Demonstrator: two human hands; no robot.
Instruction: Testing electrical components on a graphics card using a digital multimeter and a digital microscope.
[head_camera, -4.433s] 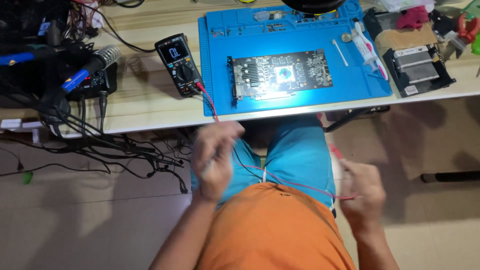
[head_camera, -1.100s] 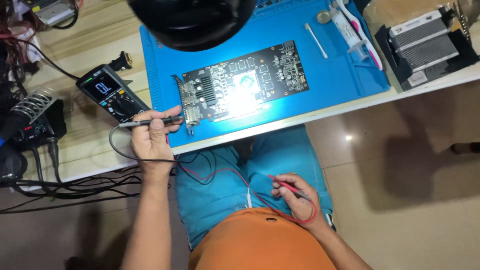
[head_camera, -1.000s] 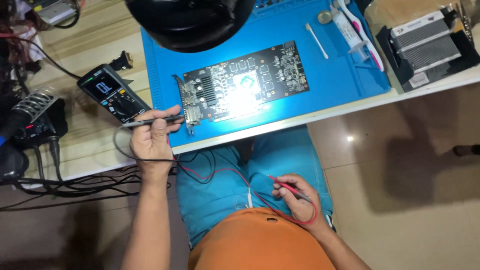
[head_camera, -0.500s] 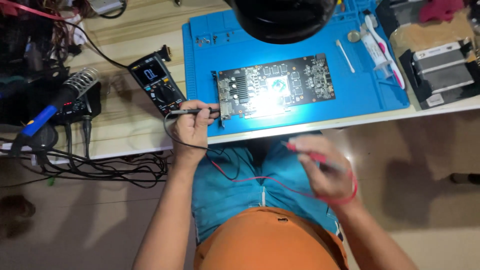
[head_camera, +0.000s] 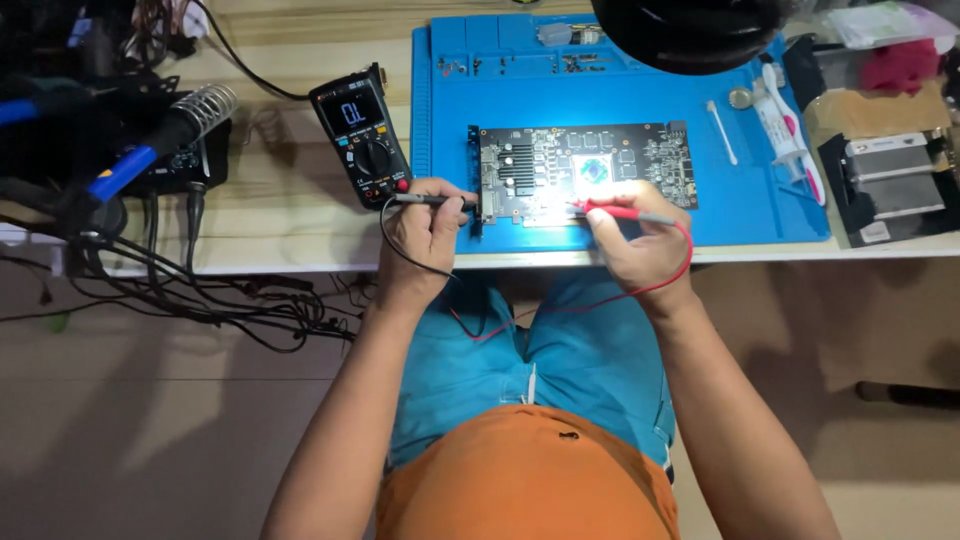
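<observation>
While small screws sit in the blue mat's (head_camera: 760, 215) top trays, the wooden surface (head_camera: 270, 215) carries a multimeter (head_camera: 362, 135). On the mat lies the circuit board (head_camera: 585, 172). My left hand (head_camera: 425, 235) pinches the black probe (head_camera: 432, 200) at the board's left edge; my right hand (head_camera: 640, 240) pinches the red probe (head_camera: 622, 212) over its lower middle.

A lamp (head_camera: 690, 30) above my board (head_camera: 585, 175) throws a hard white glare on its centre chip, washing out detail there. The mat (head_camera: 620, 120) around the board is bright; the floor below is dim, the picture's left edge dark and soft.
</observation>
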